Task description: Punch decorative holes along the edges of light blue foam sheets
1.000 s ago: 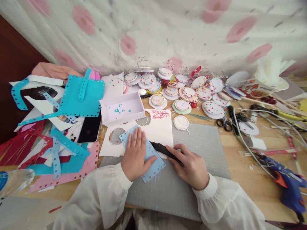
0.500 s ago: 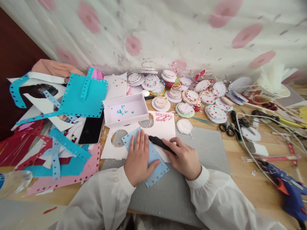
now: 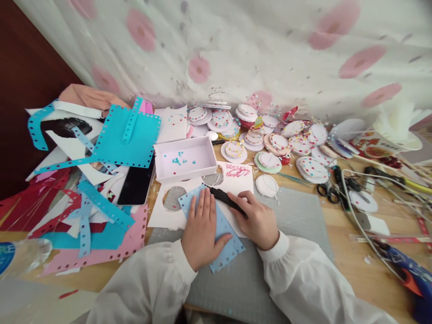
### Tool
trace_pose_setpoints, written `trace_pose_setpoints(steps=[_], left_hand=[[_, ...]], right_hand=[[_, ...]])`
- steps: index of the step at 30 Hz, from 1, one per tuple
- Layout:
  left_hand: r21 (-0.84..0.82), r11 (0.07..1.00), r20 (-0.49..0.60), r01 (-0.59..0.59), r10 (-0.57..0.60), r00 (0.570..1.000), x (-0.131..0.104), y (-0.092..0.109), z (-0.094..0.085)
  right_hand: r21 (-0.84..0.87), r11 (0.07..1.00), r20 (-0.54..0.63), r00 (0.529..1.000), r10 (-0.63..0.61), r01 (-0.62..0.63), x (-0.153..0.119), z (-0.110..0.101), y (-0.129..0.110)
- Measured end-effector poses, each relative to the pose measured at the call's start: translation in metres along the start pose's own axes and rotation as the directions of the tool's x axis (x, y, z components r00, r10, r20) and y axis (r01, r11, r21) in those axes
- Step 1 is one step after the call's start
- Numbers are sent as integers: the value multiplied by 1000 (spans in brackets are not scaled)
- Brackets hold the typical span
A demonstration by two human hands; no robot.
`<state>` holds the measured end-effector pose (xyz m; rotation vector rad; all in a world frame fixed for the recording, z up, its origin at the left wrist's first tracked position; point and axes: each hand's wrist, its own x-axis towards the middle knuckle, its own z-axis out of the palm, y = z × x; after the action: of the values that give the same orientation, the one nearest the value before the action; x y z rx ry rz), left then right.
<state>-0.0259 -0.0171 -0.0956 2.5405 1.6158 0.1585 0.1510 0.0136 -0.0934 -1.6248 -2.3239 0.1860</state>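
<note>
My left hand [image 3: 202, 229] lies flat with its fingers stretched out on a sheet of light blue paper [image 3: 231, 245] with small holes punched along its edges. A black utility knife [image 3: 227, 199] is gripped in my right hand [image 3: 254, 220]. Its front end is at the sheet's far edge, just beyond my left fingertips; the blade is too small to make out. Under the blue sheet is white card [image 3: 158, 219] with round cut-outs, on a grey cutting mat [image 3: 297, 216].
A white box [image 3: 185, 173] holding tiny blue pieces stands behind the card. Decorated paper discs [image 3: 312, 168] crowd the back. Paper scraps [image 3: 104, 202] and a phone [image 3: 135, 185] are at left; scissors [image 3: 327, 192], a white cable and a blue glue gun [image 3: 416, 274] at right.
The knife and my right hand have moved a little along the blue sheet toward its far corner. My left hand stays on the sheet. The whole view has shifted slightly.
</note>
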Motion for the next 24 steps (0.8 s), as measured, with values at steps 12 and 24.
trace_pose_setpoints(steps=[12, 24], left_hand=[[22, 999, -72, -30, 31, 997, -1, -1, 3], [-322, 946, -413, -46, -96, 905, 3, -9, -3]], right_hand=[[45, 998, -46, 998, 52, -50, 5, 4, -11], [69, 979, -364, 909, 203, -191, -90, -5, 48]])
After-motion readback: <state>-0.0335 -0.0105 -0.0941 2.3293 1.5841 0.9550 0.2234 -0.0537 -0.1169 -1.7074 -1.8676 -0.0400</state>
